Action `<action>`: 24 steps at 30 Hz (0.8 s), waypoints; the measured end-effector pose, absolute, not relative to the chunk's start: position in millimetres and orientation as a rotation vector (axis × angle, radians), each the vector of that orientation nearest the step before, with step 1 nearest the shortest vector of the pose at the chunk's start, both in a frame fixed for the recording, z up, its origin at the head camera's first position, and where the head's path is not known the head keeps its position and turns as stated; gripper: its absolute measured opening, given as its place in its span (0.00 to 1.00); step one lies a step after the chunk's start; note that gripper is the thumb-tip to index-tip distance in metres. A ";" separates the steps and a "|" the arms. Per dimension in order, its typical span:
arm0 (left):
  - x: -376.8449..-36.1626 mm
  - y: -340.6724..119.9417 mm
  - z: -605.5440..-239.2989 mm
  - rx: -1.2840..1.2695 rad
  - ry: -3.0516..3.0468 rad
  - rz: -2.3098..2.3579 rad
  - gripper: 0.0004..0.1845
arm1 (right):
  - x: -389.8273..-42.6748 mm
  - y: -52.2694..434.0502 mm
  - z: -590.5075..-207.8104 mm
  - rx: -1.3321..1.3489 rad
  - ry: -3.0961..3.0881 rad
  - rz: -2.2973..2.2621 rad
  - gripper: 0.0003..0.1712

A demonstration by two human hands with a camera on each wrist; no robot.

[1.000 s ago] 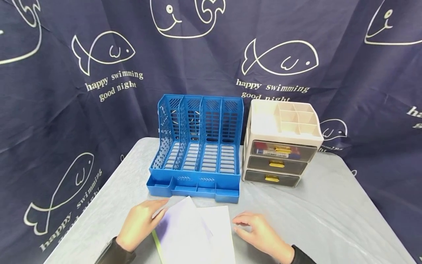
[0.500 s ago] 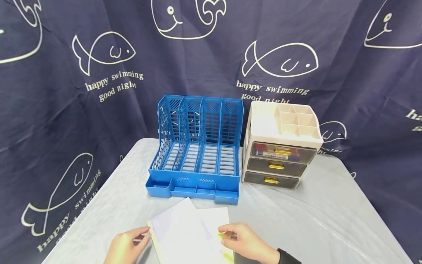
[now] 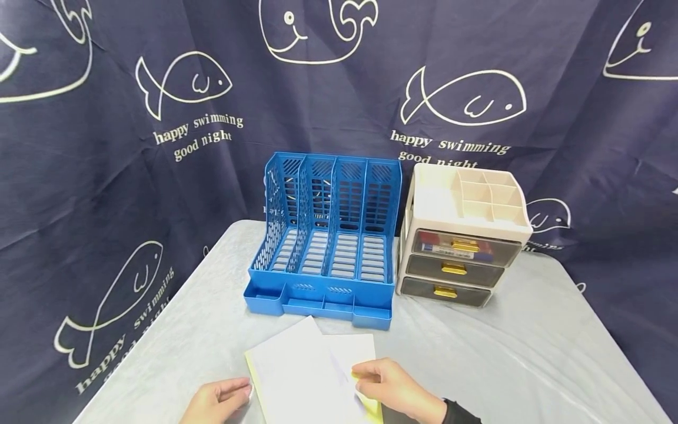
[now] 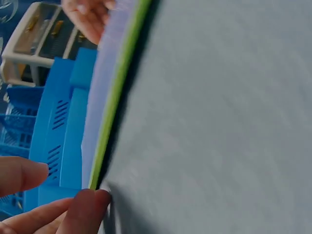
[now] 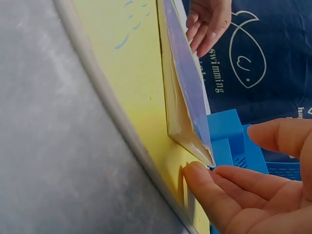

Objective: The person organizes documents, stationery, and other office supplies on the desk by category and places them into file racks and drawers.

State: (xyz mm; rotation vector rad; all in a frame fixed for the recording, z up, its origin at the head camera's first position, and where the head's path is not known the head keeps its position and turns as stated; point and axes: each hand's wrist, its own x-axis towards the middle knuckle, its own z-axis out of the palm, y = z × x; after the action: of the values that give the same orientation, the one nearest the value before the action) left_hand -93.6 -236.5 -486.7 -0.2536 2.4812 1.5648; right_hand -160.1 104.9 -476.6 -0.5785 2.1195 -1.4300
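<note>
A stack of thin books with white and pale purple covers (image 3: 302, 371) lies at the table's front. A lime-green edge (image 4: 119, 83) runs along its left side, and a yellow cover (image 5: 122, 83) shows underneath on the right. My left hand (image 3: 217, 401) is at the stack's left edge, fingertips right at the green edge's corner, thumb (image 4: 24, 175) held apart. My right hand (image 3: 394, 388) is at the right edge. Its fingertips (image 5: 197, 173) touch the yellow cover beside the upper book's corner, and its thumb stands away from them.
Behind the stack stands a blue file rack (image 3: 323, 288) with upright dividers and small front trays. To its right is a cream drawer box (image 3: 466, 227) with gold handles; markers show in the top drawer. A dark fish-print curtain (image 3: 339, 112) hangs behind the grey-white table (image 3: 508, 353).
My left hand has moved down along the stack's left edge. My right hand has moved left onto its right edge, where yellow now shows. The head view has swung slightly left.
</note>
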 end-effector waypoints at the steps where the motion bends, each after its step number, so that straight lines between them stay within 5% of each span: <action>1: -94.4 -236.6 -487.1 -0.269 2.456 1.584 0.26 | -159.6 103.9 -476.8 -0.554 2.103 -1.440 0.21; 24: -111.5 -233.4 -494.1 -0.272 1.926 1.954 0.27 | -163.8 91.0 -480.0 -0.397 2.027 -1.505 0.19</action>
State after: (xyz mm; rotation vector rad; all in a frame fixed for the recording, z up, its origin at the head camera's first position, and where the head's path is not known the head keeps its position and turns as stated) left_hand -111.5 -233.4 -494.1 -0.2720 1.9258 1.9541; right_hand -163.8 91.0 -480.0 -0.3973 2.0271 -1.5054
